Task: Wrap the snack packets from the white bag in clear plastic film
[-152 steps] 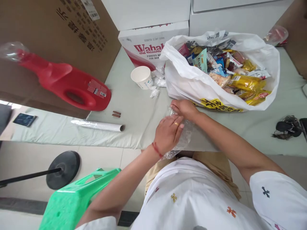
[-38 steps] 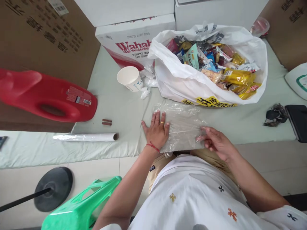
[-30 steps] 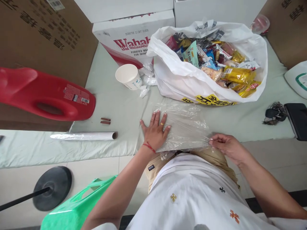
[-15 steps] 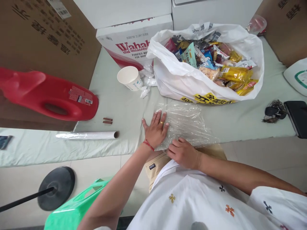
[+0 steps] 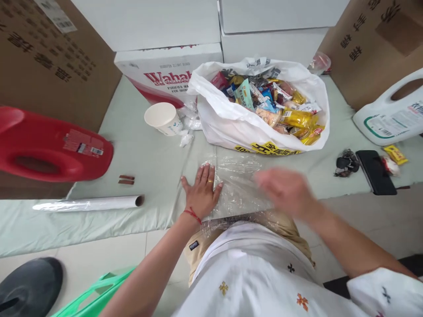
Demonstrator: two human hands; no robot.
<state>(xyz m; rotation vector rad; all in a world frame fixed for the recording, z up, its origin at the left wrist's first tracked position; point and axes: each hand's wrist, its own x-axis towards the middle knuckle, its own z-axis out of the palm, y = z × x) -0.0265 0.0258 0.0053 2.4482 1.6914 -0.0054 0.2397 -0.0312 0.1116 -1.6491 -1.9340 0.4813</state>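
Observation:
A wrinkled sheet of clear plastic film [image 5: 239,187] lies on the table's front part, its near edge hanging over toward my lap. My left hand [image 5: 201,190] presses flat on the film's left side, fingers spread, with a ring and a red string bracelet. Above the film's right side is my right hand [image 5: 286,189], smeared by motion; its fingers seem curled, but whether they hold anything cannot be made out. Behind the film stands a white plastic bag [image 5: 224,125] full of wrapped snacks [image 5: 277,103].
A paper cup [image 5: 161,119] stands at the back left. On the left lie a white roll with a hollow core [image 5: 89,203], two small brown strips [image 5: 126,179] and a red jug [image 5: 89,154]. Keys [image 5: 346,163], a phone [image 5: 376,171] and a white jug [image 5: 380,125] are on the right.
My right hand has lifted from the film's near edge and moved right. My left hand stays flat on the film. The view has shifted right, showing more of the white jug.

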